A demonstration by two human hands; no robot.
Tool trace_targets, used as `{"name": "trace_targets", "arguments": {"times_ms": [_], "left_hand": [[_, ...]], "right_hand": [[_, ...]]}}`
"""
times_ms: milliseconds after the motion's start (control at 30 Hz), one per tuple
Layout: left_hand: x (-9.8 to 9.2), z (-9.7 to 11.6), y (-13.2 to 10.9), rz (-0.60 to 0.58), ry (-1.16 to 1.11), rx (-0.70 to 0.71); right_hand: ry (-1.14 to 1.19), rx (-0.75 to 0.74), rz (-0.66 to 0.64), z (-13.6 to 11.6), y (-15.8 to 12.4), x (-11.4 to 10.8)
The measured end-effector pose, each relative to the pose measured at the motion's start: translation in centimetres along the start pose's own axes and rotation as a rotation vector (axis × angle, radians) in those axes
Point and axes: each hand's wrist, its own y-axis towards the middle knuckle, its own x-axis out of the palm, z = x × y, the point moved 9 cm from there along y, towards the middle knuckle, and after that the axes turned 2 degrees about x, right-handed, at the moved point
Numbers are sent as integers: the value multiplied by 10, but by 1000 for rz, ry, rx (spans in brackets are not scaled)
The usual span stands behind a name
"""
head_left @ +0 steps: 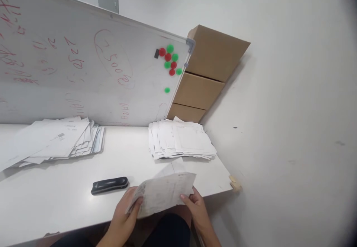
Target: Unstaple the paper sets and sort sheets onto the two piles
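A printed sheet of paper (164, 193) is held over the near edge of the white table (69, 202). My left hand (125, 213) grips its left edge with the thumb on top. My right hand (195, 204) pinches its right edge. A black stapler (109, 185) lies on the table just left of my left hand. Beyond the sheet, a stack of similar papers (180, 139) rests near the table's right end.
A wider, spread pile of papers (55, 139) lies at the left. A whiteboard (83, 72) with red writing and red and green magnets (169, 60) leans at the back. Stacked cardboard boxes (206, 72) stand against the white wall on the right.
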Motion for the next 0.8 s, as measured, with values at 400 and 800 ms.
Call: {"name": "trace_targets", "arguments": {"times_ms": [400, 800], "left_hand": [[10, 39, 10, -187, 345, 372], [11, 46, 0, -232, 445, 248]], "right_hand": [[-246, -280, 1, -43, 1, 0], [-316, -167, -16, -26, -5, -9]]}}
